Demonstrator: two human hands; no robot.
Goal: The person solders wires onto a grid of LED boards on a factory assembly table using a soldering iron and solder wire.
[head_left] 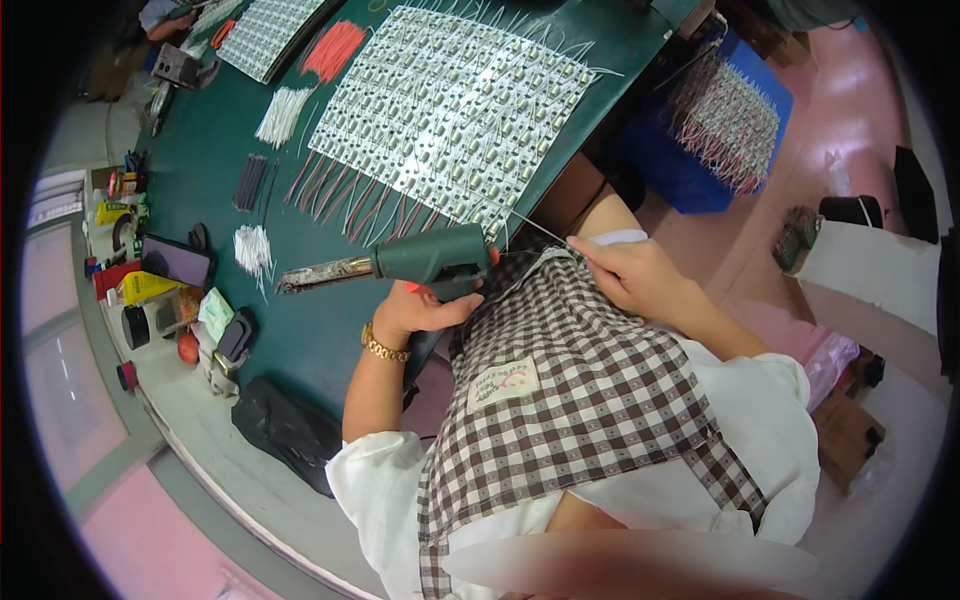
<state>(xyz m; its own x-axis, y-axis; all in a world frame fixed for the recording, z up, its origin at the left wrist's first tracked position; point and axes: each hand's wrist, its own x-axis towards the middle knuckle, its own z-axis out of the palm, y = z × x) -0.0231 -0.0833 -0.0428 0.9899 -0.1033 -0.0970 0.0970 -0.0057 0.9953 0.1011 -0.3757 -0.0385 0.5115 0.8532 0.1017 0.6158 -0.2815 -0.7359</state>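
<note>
My left hand point(420, 308) is wrapped round a green heat gun point(435, 255) with a long, stained metal nozzle pointing left over the table. A gold watch is on that wrist. My right hand point(635, 275) is closed, pinching a thin pale wire point(540, 228) that runs taut toward the near corner of the circuit board panel point(450, 110). Small metal cylindrical parts stand in rows across this white panel, and red and white wires hang off its near left edge. Where the wire's far end joins is too small to make out.
Bundles of white tubes point(285, 115), red tubes point(333, 50) and black tubes point(250, 182) lie on the green table point(200, 130). Another board panel point(270, 35) is farther back. A blue bin point(690, 190) with wired boards stands right; a black bag point(285, 430) lies left.
</note>
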